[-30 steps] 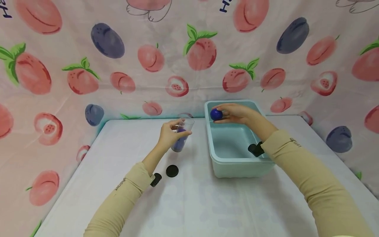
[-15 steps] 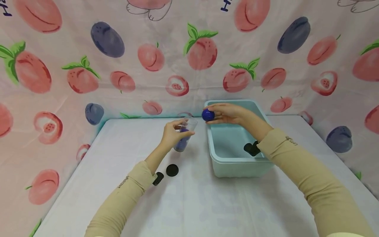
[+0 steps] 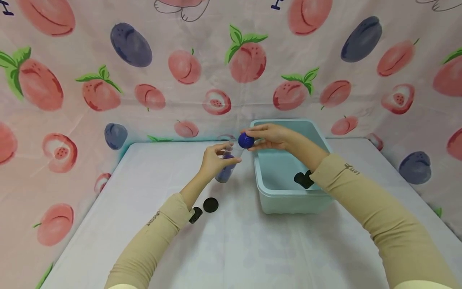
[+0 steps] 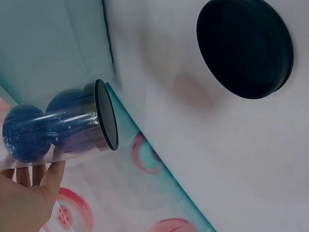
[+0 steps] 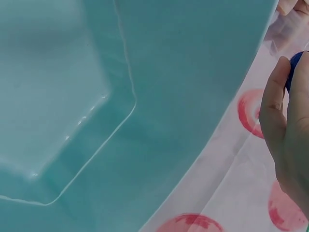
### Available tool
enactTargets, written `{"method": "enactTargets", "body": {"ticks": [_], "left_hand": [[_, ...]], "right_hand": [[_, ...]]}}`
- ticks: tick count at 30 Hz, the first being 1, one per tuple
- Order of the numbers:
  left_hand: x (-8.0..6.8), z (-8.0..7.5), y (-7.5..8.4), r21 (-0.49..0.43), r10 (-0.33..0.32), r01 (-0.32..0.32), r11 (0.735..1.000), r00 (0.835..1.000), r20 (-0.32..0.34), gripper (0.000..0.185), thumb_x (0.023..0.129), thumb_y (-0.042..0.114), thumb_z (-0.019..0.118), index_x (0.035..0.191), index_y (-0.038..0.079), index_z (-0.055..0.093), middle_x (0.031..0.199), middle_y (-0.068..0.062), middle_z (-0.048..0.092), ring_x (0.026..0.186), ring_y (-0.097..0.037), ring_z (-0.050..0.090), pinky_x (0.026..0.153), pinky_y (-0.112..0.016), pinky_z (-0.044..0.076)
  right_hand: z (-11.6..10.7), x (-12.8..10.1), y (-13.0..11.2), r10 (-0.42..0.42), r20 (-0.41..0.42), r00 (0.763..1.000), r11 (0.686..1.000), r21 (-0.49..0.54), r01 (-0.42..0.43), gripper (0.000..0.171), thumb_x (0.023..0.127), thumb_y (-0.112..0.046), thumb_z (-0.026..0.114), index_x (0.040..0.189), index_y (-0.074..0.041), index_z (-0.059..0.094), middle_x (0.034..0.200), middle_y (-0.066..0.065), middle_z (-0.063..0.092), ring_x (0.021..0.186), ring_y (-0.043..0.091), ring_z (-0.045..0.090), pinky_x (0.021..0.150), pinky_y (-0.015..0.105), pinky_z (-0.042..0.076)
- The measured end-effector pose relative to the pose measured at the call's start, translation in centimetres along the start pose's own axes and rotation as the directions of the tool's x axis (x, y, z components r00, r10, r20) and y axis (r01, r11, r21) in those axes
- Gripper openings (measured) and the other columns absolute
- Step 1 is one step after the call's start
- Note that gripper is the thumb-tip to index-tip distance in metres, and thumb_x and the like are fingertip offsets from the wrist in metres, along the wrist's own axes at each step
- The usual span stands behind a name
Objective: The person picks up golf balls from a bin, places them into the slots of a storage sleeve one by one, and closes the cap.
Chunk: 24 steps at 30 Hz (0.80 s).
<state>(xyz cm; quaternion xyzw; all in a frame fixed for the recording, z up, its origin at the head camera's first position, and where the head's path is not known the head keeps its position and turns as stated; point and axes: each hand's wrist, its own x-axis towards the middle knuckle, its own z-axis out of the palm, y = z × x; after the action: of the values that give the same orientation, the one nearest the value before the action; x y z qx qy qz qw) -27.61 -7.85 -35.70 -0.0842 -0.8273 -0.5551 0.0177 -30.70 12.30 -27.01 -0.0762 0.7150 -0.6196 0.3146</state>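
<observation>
My left hand (image 3: 213, 162) grips a clear plastic tube (image 4: 79, 121) with a dark base, tilted with its top toward the right. Two blue balls (image 4: 26, 133) sit one behind the other inside it, seen in the left wrist view. My right hand (image 3: 270, 137) pinches another blue ball (image 3: 246, 140) between thumb and fingers, right at the tube's mouth in the head view. In the right wrist view, that hand's fingers (image 5: 273, 104) cover most of the ball. A round black lid (image 3: 211, 205) lies on the table near my left wrist.
A light blue plastic bin (image 3: 294, 202) stands on the white table (image 3: 231, 249) under my right forearm; its visible inside shows no contents. A fruit-print cloth (image 3: 187, 92) hangs behind the table. Black wrist cameras (image 3: 304, 179) sit at both cuffs.
My right hand has carried the blue ball left, from over the bin to the tube's mouth. My left hand has shifted slightly right with the tube.
</observation>
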Motion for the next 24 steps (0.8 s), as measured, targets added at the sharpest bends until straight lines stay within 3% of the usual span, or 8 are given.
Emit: {"method": "enactTargets", "body": {"ticks": [4, 9, 12, 24], "left_hand": [[-0.1, 0.0, 0.1, 0.003, -0.003, 0.003, 1.0, 1.0, 0.003, 0.055, 0.073, 0.022, 0.082, 0.124, 0.013, 0.063, 0.12, -0.01, 0.065, 0.112, -0.029, 0.059, 0.092, -0.047, 0.05], [-0.1, 0.1, 0.2, 0.024, 0.001, -0.001, 1.0, 1.0, 0.005, 0.062, 0.074, 0.025, 0.081, 0.13, 0.01, 0.058, 0.127, -0.009, 0.062, 0.113, -0.03, 0.058, 0.094, -0.049, 0.049], [-0.2, 0.0, 0.0, 0.036, -0.01, 0.009, 0.999, 1.0, 0.003, 0.066, 0.074, 0.025, 0.081, 0.132, 0.009, 0.055, 0.13, -0.01, 0.06, 0.115, -0.03, 0.057, 0.096, -0.049, 0.048], [-0.2, -0.7, -0.7, 0.026, -0.03, 0.03, 0.999, 0.999, -0.015, 0.064, 0.073, 0.025, 0.082, 0.13, 0.009, 0.057, 0.126, -0.012, 0.06, 0.113, -0.031, 0.058, 0.094, -0.048, 0.048]], "right_hand": [[0.5, -0.2, -0.1, -0.002, 0.002, 1.0, 1.0, -0.007, 0.002, 0.048, 0.102, -0.023, 0.036, 0.144, 0.0, 0.034, 0.139, 0.023, 0.038, 0.119, 0.033, 0.049, 0.088, 0.029, 0.053], [0.8, -0.4, -0.2, -0.026, -0.041, 0.999, 1.0, -0.018, 0.025, 0.045, 0.101, -0.02, 0.04, 0.142, 0.001, 0.039, 0.104, 0.011, 0.051, 0.097, 0.023, 0.06, 0.09, 0.031, 0.052], [0.9, -0.5, -0.2, -0.049, -0.05, 0.998, 0.999, -0.016, 0.048, 0.044, 0.101, -0.018, 0.043, 0.14, 0.003, 0.041, 0.091, 0.007, 0.056, 0.088, 0.021, 0.063, 0.089, 0.033, 0.053], [1.4, -1.0, -0.7, -0.072, -0.08, 0.994, 0.997, -0.013, 0.071, 0.042, 0.101, -0.016, 0.043, 0.137, 0.006, 0.043, 0.091, 0.008, 0.057, 0.079, 0.016, 0.066, 0.075, 0.029, 0.058]]}}
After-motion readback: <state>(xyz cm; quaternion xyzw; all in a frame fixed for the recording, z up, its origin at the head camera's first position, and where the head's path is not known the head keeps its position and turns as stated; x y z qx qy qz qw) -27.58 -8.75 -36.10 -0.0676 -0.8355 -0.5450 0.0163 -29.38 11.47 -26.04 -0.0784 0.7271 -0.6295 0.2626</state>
